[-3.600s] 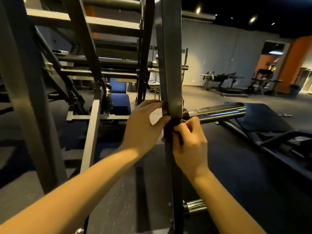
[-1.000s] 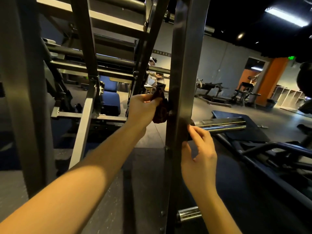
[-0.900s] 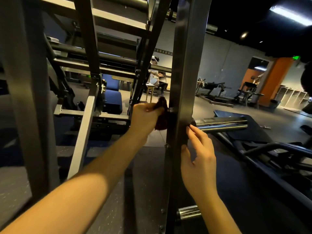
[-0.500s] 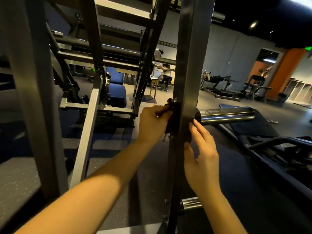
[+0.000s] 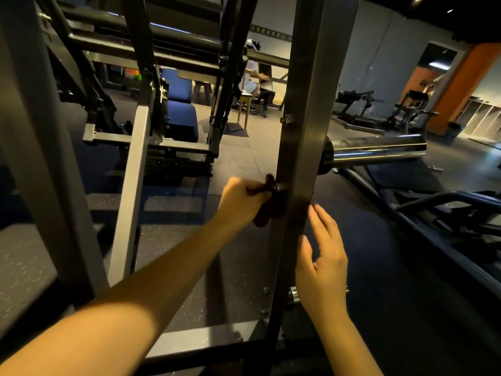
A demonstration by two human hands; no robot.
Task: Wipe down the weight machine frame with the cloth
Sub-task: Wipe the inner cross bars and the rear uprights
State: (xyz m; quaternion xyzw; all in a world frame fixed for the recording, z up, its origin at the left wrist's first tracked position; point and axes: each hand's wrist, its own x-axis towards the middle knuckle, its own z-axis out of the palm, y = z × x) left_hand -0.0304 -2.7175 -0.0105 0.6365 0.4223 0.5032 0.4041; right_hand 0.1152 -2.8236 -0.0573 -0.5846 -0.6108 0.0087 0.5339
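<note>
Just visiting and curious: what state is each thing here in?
post, upright.
cloth, bunched, pressed against the post's left side.
left hand, grips the cloth.
right hand, open, fingers straight, beside the post.
chrome bar, horizontal, carrying no plates.

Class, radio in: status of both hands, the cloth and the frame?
Left hand grips cloth against upright post. Right hand open beside post. Bolt beside cloth.

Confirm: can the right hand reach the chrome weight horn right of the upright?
Probably yes. The right hand holds nothing and sits just right of the upright; the chrome weight horn juts out above it, nothing between them.
</note>
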